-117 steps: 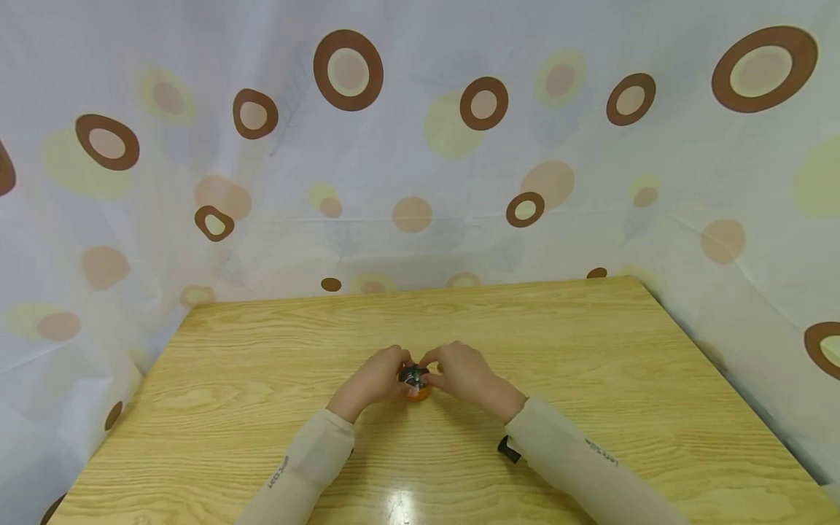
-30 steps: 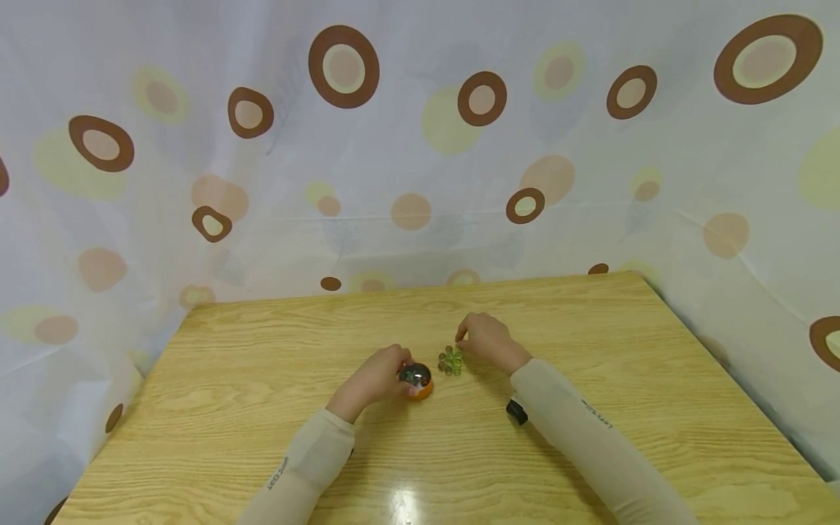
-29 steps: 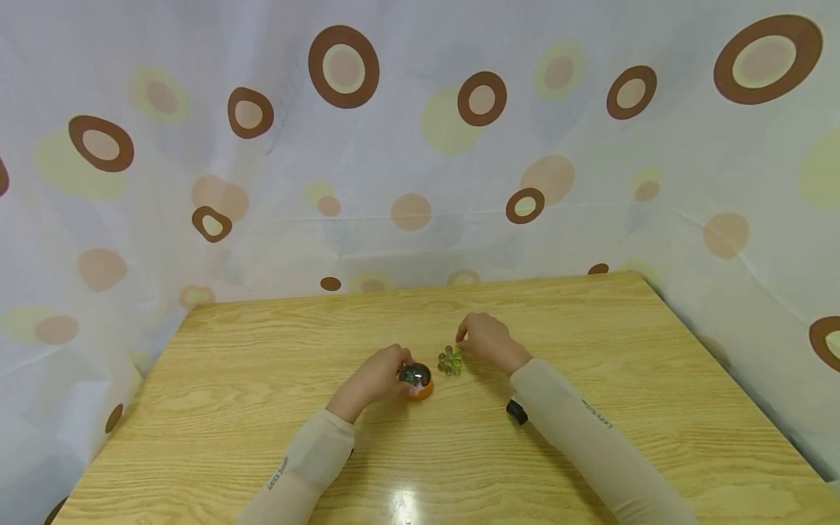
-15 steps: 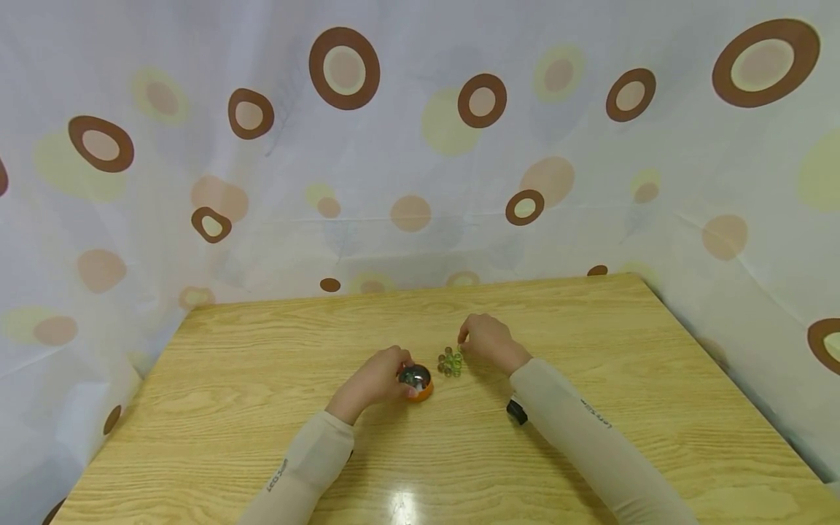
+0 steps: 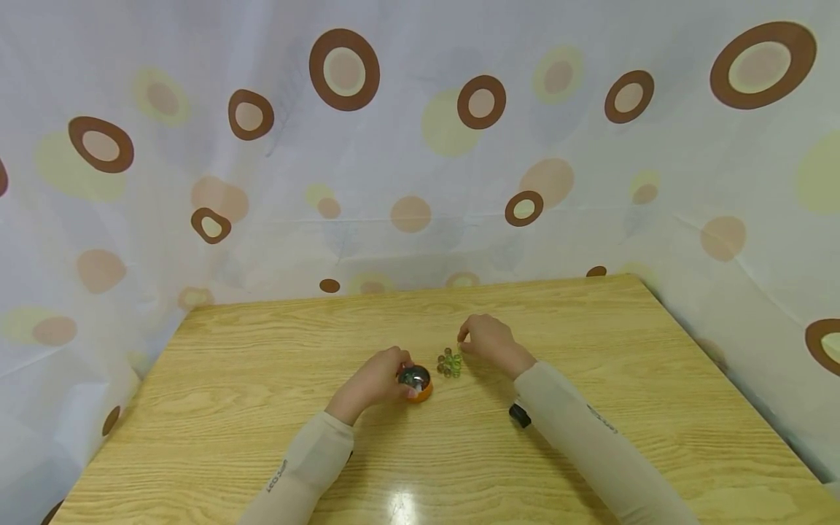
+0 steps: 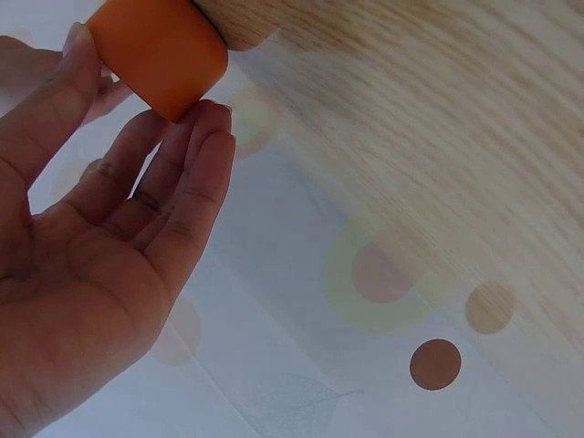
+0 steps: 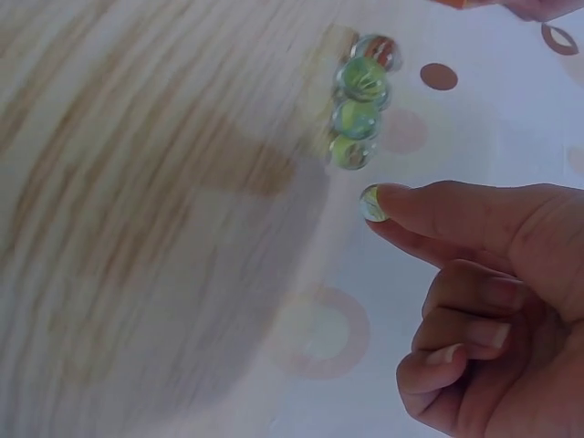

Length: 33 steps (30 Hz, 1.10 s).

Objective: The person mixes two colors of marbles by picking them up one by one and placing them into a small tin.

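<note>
The left hand (image 5: 377,377) grips an orange container (image 6: 160,55). The right hand (image 5: 488,340) pinches a marble (image 7: 370,204) near the cluster of marbles (image 7: 356,119) on the counter (image 5: 262,343).

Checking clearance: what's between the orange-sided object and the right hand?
Head view: a cluster of glass marbles on the tabletop, between the orange-sided object and right hand.

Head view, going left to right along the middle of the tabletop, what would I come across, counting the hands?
Left hand → orange container → loose marbles → right hand.
</note>
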Motion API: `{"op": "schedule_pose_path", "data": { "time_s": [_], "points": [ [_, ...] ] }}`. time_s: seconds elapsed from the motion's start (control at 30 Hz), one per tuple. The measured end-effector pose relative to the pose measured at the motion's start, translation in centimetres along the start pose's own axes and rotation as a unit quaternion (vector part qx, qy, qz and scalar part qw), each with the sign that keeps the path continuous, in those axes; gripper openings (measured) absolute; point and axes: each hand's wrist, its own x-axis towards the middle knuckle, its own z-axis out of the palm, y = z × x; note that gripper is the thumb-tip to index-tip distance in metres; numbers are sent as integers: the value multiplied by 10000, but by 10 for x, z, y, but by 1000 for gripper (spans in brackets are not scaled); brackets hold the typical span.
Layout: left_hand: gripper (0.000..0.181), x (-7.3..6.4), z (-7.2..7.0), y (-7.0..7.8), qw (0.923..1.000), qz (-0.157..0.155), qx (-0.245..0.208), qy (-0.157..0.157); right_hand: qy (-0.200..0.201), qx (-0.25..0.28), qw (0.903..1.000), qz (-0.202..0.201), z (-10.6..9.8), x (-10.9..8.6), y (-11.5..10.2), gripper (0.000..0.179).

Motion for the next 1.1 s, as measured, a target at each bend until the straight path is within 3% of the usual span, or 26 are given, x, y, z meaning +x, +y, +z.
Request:
{"op": "schedule_pose_path", "data": {
  "time_s": [0.27, 0.73, 1.1],
  "points": [
    [35, 0, 0, 1, 10000, 19, -4, 22, 239, 161, 9986, -437, -2, -13, -19, 17],
    [33, -1, -3, 2, 10000, 52, -9, -80, 258, 535, 9925, -1069, 6, -31, -55, 14],
    [29, -2, -2, 2, 9998, 182, -8, -9, 286, 500, 9848, -1636, 17, -36, -62, 15]
  ]
}}
